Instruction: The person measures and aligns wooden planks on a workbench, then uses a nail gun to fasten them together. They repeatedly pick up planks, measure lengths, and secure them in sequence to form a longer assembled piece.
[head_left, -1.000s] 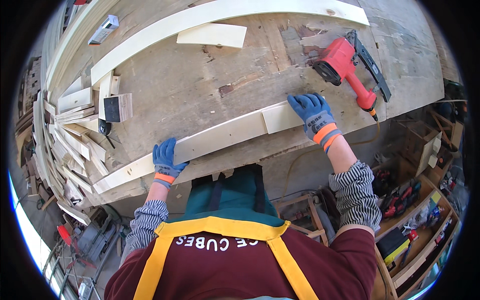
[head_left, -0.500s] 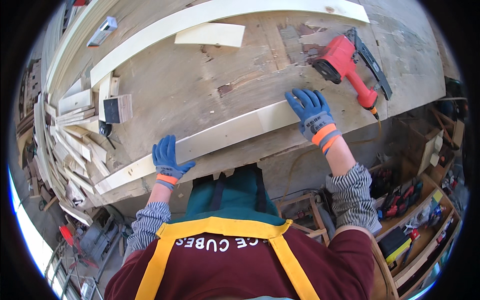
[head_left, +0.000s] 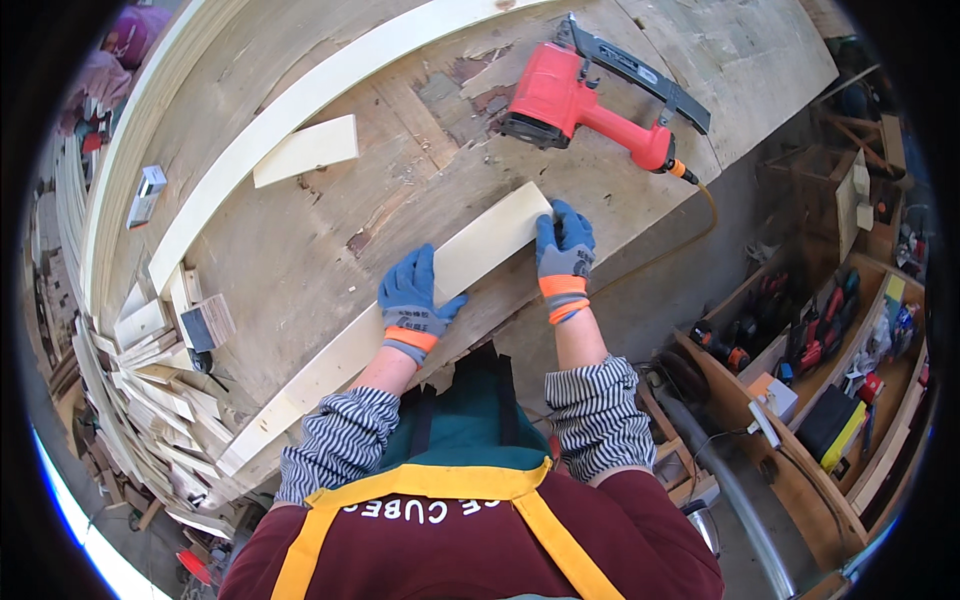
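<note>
A long, pale wooden board [head_left: 490,240] lies slantwise along the workbench's near edge, its far end up and to the right. My left hand [head_left: 413,300], in a blue and grey glove with an orange cuff, rests across the board's middle. Its fingers are stretched and the thumb is apart at the near side. At the board's right end, my right hand [head_left: 564,250] in a matching glove has its fingers bent round the near corner. A red and black nail gun [head_left: 590,105] lies on the bench beyond that end, an air hose attached.
A short wood offcut [head_left: 310,150] and a long curved strip [head_left: 250,130] lie farther across the workbench [head_left: 400,190]. Scrap wood pieces [head_left: 165,400] pile up at the left, beside a dark-faced block [head_left: 208,322]. To my right stands a wooden tool box [head_left: 770,440] with power tools.
My right hand has come inward and now bends round the board's end. My left hand lies farther along the board. The view has turned and shifted, so the bench appears more slanted.
</note>
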